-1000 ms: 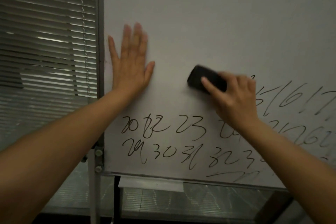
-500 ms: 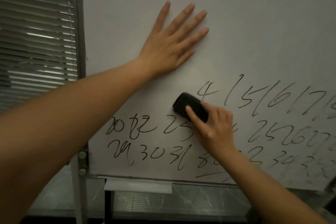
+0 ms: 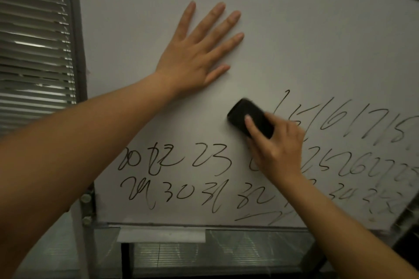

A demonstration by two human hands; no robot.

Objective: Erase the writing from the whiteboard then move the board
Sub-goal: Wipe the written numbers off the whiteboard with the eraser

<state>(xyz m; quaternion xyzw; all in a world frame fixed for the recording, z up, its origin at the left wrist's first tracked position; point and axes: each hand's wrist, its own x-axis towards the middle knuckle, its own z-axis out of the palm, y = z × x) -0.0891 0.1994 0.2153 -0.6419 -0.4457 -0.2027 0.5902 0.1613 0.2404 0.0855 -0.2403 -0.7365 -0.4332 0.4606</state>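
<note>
While my left hand (image 3: 195, 56) lies flat, fingers spread, on the white glossy whiteboard (image 3: 317, 41), my right hand (image 3: 278, 149) pinches the black rounded eraser (image 3: 248, 118) mid-board. Three rows of black handwritten numbers (image 3: 176, 176) remain, probably; the right edge blurs.

Black handwritten numbers on the whiteboard (image 3: 294, 41). Top row reads about "15 16 17 15". Middle row has "23", then "25 26". Bottom row has "30", later "34". Other marks too messy or smudged to read.
</note>
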